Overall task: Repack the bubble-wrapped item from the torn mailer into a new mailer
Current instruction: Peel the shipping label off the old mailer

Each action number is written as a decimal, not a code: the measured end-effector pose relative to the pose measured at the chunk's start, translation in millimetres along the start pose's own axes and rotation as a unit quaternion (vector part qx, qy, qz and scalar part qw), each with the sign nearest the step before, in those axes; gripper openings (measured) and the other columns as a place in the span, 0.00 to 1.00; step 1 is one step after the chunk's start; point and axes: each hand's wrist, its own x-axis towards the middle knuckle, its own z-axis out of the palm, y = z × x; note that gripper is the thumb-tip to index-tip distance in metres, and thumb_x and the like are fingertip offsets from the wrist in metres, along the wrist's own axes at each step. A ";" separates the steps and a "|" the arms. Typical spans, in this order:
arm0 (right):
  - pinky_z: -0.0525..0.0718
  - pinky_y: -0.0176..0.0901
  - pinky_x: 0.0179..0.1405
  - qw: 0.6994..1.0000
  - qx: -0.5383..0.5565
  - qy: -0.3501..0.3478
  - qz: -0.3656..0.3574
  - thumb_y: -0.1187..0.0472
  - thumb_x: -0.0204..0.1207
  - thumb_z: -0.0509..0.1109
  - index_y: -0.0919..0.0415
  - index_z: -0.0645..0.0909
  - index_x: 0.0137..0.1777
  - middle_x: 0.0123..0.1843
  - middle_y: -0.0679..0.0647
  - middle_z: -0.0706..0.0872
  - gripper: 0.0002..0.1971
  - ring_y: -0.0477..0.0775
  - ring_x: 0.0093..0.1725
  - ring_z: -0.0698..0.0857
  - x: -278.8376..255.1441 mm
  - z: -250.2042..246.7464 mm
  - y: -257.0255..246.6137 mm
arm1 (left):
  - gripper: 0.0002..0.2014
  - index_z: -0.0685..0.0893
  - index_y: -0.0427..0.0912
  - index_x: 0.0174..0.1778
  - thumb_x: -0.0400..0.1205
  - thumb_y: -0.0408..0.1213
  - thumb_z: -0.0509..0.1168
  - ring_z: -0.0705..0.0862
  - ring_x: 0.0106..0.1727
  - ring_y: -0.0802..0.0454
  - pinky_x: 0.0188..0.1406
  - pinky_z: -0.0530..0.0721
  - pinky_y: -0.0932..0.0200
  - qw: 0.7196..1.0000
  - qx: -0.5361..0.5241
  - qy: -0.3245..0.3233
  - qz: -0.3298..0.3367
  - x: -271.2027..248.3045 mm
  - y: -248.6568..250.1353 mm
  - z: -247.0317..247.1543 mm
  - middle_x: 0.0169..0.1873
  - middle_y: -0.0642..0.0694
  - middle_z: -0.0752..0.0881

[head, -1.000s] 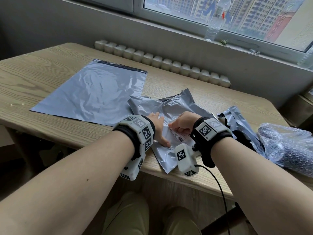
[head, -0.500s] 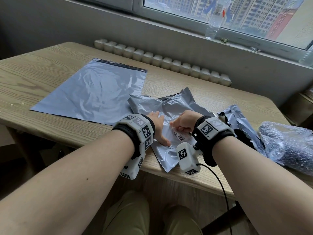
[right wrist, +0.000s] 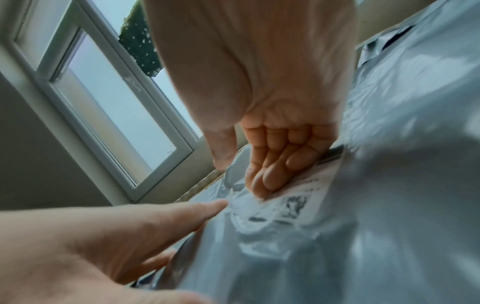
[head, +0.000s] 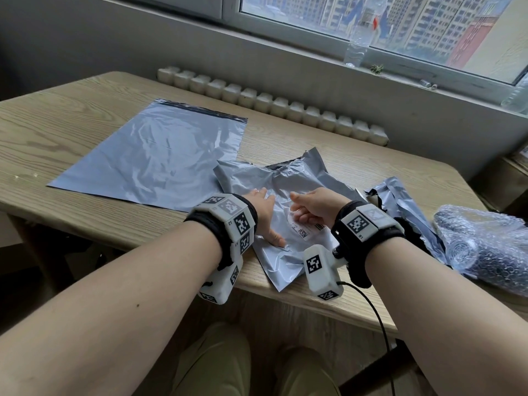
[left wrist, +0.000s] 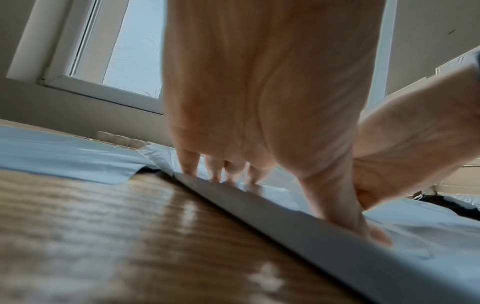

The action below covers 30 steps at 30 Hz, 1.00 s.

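Observation:
A crumpled grey mailer (head: 288,181) lies near the table's front edge with a white shipping label (head: 307,230) on it. My left hand (head: 267,217) presses flat on its left side, its fingers (left wrist: 215,170) and thumb spread on the film. My right hand (head: 303,212) sits on the label with curled fingers (right wrist: 272,174), pinching the label's (right wrist: 298,197) upper edge and a fold of film against the thumb. The new mailer (head: 160,155) lies flat at the left. A torn mailer piece (head: 400,201) and the bubble-wrapped item (head: 485,247) lie to the right, untouched.
The wooden table (head: 85,115) ends just below my wrists, and the crumpled mailer's corner hangs over that edge. A row of white blocks (head: 271,104) lines the table's back. A plastic bottle (head: 360,32) stands on the window sill. A cable hangs from my right wrist.
My right hand has shifted a little up and left over the label, so more of the label shows below it. The left hand has stayed pressed on the mailer.

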 end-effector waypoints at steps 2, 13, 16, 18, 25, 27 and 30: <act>0.78 0.33 0.26 1.000 -0.012 -0.005 -0.008 0.48 0.78 0.67 0.62 0.81 0.36 0.26 0.52 0.83 0.18 0.43 0.20 0.77 -2.4 0.5 1.3 | 0.59 0.41 0.39 0.84 0.70 0.67 0.67 0.44 0.85 0.42 0.84 0.51 0.44 1.000 -0.001 0.003 0.002 -1.2 -0.1 0.0 0.84 0.39 0.42; 0.82 0.43 0.46 0.994 -0.106 0.030 -0.011 0.60 0.68 0.80 0.66 0.88 0.49 0.40 0.56 0.86 0.13 0.52 0.34 0.81 -12.2 5.8 -3.2 | 0.59 0.41 0.39 0.84 0.70 0.67 0.67 0.44 0.85 0.41 0.84 0.52 0.43 1.000 0.000 -0.003 0.000 -0.6 0.5 -0.7 0.84 0.39 0.42; 0.84 0.44 0.44 0.993 -0.114 0.026 -0.009 0.59 0.70 0.78 0.68 0.87 0.53 0.43 0.58 0.87 0.15 0.54 0.37 0.82 -10.6 4.1 -3.6 | 0.59 0.43 0.39 0.84 0.70 0.67 0.67 0.45 0.85 0.41 0.84 0.52 0.44 1.000 0.005 0.000 -0.001 -0.8 1.0 -1.9 0.84 0.39 0.43; 0.85 0.47 0.52 0.993 -0.115 0.028 -0.008 0.59 0.71 0.78 0.68 0.87 0.54 0.46 0.60 0.88 0.16 0.55 0.41 0.84 -7.2 3.0 -2.5 | 0.58 0.44 0.39 0.84 0.69 0.67 0.68 0.46 0.85 0.41 0.84 0.53 0.44 1.000 0.004 0.003 0.000 -1.3 1.2 -2.0 0.84 0.39 0.44; 0.85 0.50 0.55 0.995 -0.102 0.013 0.000 0.60 0.72 0.77 0.70 0.86 0.52 0.45 0.62 0.88 0.14 0.57 0.42 0.85 1.8 -0.2 0.6 | 0.58 0.44 0.39 0.84 0.69 0.66 0.68 0.46 0.85 0.42 0.83 0.53 0.44 1.000 -0.003 0.005 0.002 -3.5 0.7 -1.5 0.84 0.39 0.44; 0.84 0.50 0.53 0.996 -0.091 -0.003 0.006 0.60 0.71 0.77 0.69 0.86 0.47 0.40 0.60 0.86 0.11 0.56 0.38 0.83 5.2 -2.2 1.6 | 0.58 0.44 0.39 0.84 0.69 0.66 0.68 0.46 0.85 0.42 0.83 0.53 0.44 1.000 -0.006 0.003 0.002 -3.7 0.4 -1.9 0.84 0.40 0.43; 0.79 0.47 0.47 0.996 -0.082 -0.022 0.012 0.61 0.71 0.77 0.65 0.83 0.35 0.34 0.59 0.82 0.09 0.54 0.33 0.78 9.3 -3.7 3.0 | 0.58 0.43 0.40 0.84 0.69 0.66 0.68 0.45 0.85 0.42 0.84 0.52 0.43 1.000 -0.007 0.001 0.002 -4.0 0.1 -2.5 0.84 0.40 0.43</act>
